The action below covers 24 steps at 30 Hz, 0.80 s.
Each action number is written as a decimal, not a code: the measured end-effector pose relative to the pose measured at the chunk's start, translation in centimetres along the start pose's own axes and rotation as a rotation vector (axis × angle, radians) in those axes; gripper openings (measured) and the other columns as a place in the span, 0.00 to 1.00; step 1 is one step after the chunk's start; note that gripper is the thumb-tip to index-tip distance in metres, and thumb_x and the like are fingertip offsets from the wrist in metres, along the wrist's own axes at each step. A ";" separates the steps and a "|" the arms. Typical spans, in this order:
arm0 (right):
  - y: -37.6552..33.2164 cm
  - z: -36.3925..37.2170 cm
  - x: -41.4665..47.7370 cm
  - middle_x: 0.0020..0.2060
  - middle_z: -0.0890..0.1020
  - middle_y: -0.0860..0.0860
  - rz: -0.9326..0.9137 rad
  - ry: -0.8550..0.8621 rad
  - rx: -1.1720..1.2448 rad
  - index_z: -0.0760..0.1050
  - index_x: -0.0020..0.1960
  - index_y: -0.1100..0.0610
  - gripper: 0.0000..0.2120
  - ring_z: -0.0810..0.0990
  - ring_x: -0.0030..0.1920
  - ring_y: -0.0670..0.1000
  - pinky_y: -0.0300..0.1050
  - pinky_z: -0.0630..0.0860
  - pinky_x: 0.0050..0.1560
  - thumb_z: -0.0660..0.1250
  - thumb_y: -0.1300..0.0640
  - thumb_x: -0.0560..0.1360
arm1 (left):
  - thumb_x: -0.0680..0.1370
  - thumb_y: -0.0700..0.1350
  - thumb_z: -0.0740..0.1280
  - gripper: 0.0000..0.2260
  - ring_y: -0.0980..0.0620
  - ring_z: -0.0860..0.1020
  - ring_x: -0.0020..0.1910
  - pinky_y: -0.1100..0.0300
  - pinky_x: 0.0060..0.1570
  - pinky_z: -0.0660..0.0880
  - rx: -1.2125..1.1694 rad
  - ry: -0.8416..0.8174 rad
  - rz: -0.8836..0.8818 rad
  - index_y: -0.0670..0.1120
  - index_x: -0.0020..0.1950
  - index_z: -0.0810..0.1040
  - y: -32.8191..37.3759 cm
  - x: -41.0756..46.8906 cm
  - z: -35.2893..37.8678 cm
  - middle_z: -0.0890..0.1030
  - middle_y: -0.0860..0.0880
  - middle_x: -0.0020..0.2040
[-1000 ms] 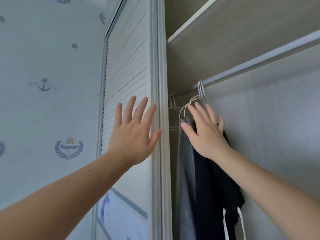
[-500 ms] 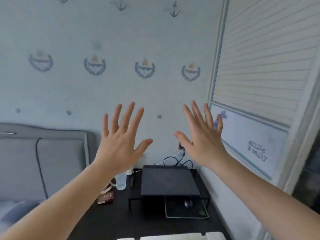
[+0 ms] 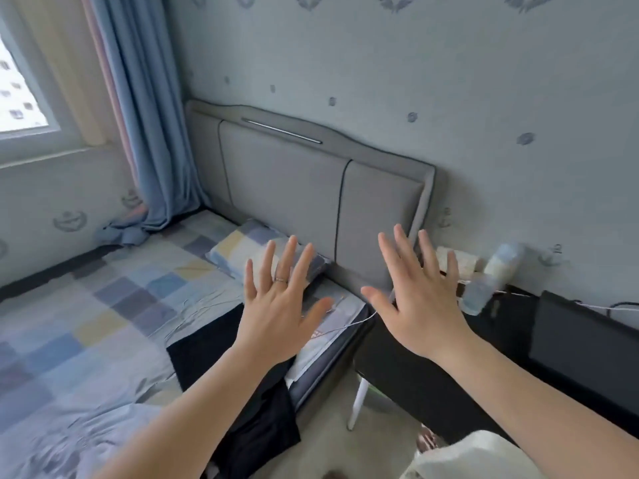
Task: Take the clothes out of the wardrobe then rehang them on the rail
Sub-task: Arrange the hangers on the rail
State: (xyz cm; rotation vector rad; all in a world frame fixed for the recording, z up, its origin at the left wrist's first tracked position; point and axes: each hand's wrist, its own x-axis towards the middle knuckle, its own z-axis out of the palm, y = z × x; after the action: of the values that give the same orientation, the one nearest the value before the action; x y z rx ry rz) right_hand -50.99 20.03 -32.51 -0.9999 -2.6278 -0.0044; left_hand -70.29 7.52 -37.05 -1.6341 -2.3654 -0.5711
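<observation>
Garment, black, limp, on checked sheet

Both arms extended forward, forearms bare. Left hand and right hand raised side by side, fingers spread straight, holding nothing.

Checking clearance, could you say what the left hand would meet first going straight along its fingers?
The left hand would likely meet the pillow first, then the headboard; depth is unclear.
</observation>
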 end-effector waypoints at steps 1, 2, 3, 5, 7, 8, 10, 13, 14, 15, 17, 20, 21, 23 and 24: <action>-0.9 1.6 1.3 0.80 0.43 0.45 -0.032 -0.025 0.020 0.39 0.79 0.43 0.36 0.39 0.79 0.55 0.69 0.42 0.72 0.42 0.29 0.76 | 0.78 0.70 0.43 0.35 0.47 0.34 0.79 0.38 0.76 0.39 0.018 -0.014 -0.045 0.57 0.81 0.41 -1.6 -0.2 0.9 0.41 0.53 0.82; -1.7 3.2 2.6 0.80 0.42 0.45 -0.067 -0.052 0.038 0.38 0.79 0.43 0.36 0.38 0.79 0.55 0.69 0.41 0.72 0.41 0.29 0.76 | 0.78 0.70 0.43 0.35 0.48 0.34 0.79 0.39 0.76 0.37 0.035 -0.028 -0.090 0.57 0.81 0.41 -3.1 -0.5 1.7 0.41 0.53 0.82; -2.4 4.8 3.8 0.80 0.41 0.45 -0.101 -0.082 0.052 0.37 0.79 0.43 0.37 0.37 0.79 0.55 0.68 0.40 0.72 0.39 0.28 0.76 | 0.79 0.71 0.43 0.35 0.48 0.33 0.79 0.40 0.76 0.36 0.049 -0.046 -0.137 0.57 0.81 0.41 -4.5 -0.7 2.6 0.41 0.54 0.82; -3.8 8.0 6.3 0.79 0.39 0.45 -0.164 -0.153 0.076 0.35 0.79 0.43 0.37 0.34 0.78 0.53 0.67 0.37 0.73 0.39 0.28 0.76 | 0.78 0.71 0.42 0.34 0.49 0.33 0.79 0.41 0.76 0.35 0.070 -0.093 -0.246 0.58 0.81 0.40 -7.0 -1.3 4.2 0.40 0.55 0.82; -4.9 10.9 8.7 0.79 0.36 0.45 -0.210 -0.230 0.100 0.33 0.78 0.43 0.37 0.32 0.77 0.53 0.67 0.37 0.73 0.38 0.29 0.76 | 0.78 0.71 0.44 0.34 0.49 0.32 0.78 0.41 0.76 0.34 0.077 -0.135 -0.366 0.59 0.80 0.39 -9.3 -2.0 5.9 0.39 0.56 0.81; -5.4 12.3 9.7 0.79 0.36 0.45 -0.229 -0.262 0.111 0.32 0.78 0.43 0.37 0.32 0.77 0.53 0.66 0.37 0.73 0.37 0.29 0.75 | 0.78 0.71 0.45 0.34 0.50 0.32 0.78 0.42 0.75 0.32 0.083 -0.152 -0.424 0.60 0.80 0.39 -10.2 -2.3 6.6 0.39 0.56 0.81; -6.3 14.9 11.7 0.79 0.36 0.45 -0.273 -0.327 0.135 0.31 0.77 0.43 0.37 0.32 0.77 0.53 0.66 0.36 0.73 0.34 0.28 0.73 | 0.78 0.71 0.45 0.34 0.51 0.31 0.78 0.47 0.72 0.26 0.116 -0.191 -0.522 0.60 0.80 0.38 -11.7 -2.7 7.8 0.39 0.57 0.81; -7.6 18.5 14.4 0.78 0.35 0.43 -0.345 -0.430 0.169 0.29 0.76 0.42 0.39 0.31 0.77 0.52 0.66 0.35 0.73 0.31 0.25 0.70 | 0.77 0.71 0.43 0.35 0.51 0.30 0.77 0.50 0.70 0.23 0.131 -0.228 -0.647 0.60 0.80 0.38 -13.7 -3.0 9.1 0.38 0.57 0.81; -8.1 19.6 15.1 0.78 0.35 0.43 -0.365 -0.461 0.171 0.30 0.76 0.42 0.40 0.31 0.77 0.52 0.66 0.35 0.73 0.30 0.25 0.70 | 0.77 0.71 0.43 0.35 0.51 0.29 0.77 0.50 0.71 0.23 0.127 -0.236 -0.686 0.60 0.80 0.38 -14.2 -3.1 9.4 0.37 0.57 0.81; -8.6 20.6 15.8 0.78 0.35 0.44 -0.381 -0.489 0.169 0.30 0.76 0.42 0.40 0.32 0.77 0.53 0.66 0.36 0.73 0.30 0.25 0.69 | 0.77 0.71 0.43 0.35 0.51 0.29 0.77 0.49 0.71 0.24 0.117 -0.240 -0.723 0.60 0.80 0.38 -14.8 -3.3 9.7 0.37 0.57 0.81; -9.6 22.5 16.8 0.79 0.37 0.44 -0.409 -0.538 0.156 0.31 0.77 0.43 0.40 0.33 0.77 0.54 0.66 0.37 0.73 0.32 0.26 0.70 | 0.78 0.70 0.44 0.35 0.52 0.28 0.76 0.47 0.72 0.26 0.087 -0.259 -0.787 0.60 0.80 0.37 -15.8 -3.8 10.3 0.35 0.57 0.80; -11.2 25.3 17.7 0.79 0.37 0.45 -0.437 -0.597 0.129 0.31 0.77 0.43 0.38 0.34 0.78 0.54 0.67 0.38 0.74 0.36 0.28 0.74 | 0.77 0.70 0.44 0.35 0.53 0.27 0.76 0.45 0.73 0.29 0.053 -0.289 -0.865 0.60 0.80 0.35 -17.5 -4.7 11.2 0.35 0.57 0.80; -11.8 26.2 18.0 0.79 0.37 0.45 -0.443 -0.617 0.119 0.32 0.77 0.43 0.37 0.34 0.78 0.55 0.67 0.39 0.74 0.38 0.29 0.74 | 0.77 0.70 0.43 0.35 0.53 0.27 0.76 0.46 0.73 0.28 0.037 -0.298 -0.892 0.60 0.79 0.35 -18.3 -5.0 11.5 0.35 0.57 0.80; -13.0 27.9 18.5 0.79 0.38 0.45 -0.448 -0.650 0.102 0.32 0.78 0.43 0.37 0.34 0.78 0.55 0.67 0.39 0.74 0.40 0.29 0.76 | 0.76 0.70 0.42 0.35 0.52 0.28 0.76 0.47 0.73 0.28 0.011 -0.319 -0.934 0.60 0.79 0.35 -20.2 -5.3 12.3 0.36 0.57 0.80; -13.6 28.7 18.9 0.79 0.38 0.45 -0.447 -0.662 0.094 0.32 0.78 0.43 0.36 0.35 0.78 0.55 0.67 0.39 0.74 0.41 0.30 0.77 | 0.77 0.70 0.43 0.35 0.51 0.28 0.77 0.46 0.73 0.29 0.004 -0.329 -0.947 0.60 0.79 0.36 -21.3 -5.4 12.7 0.36 0.57 0.81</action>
State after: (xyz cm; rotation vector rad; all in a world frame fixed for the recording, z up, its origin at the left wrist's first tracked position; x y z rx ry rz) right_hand -81.68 25.32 -52.40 -0.3961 -3.3550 0.4051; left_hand -87.53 1.71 -54.73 -0.5187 -3.3156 -0.4389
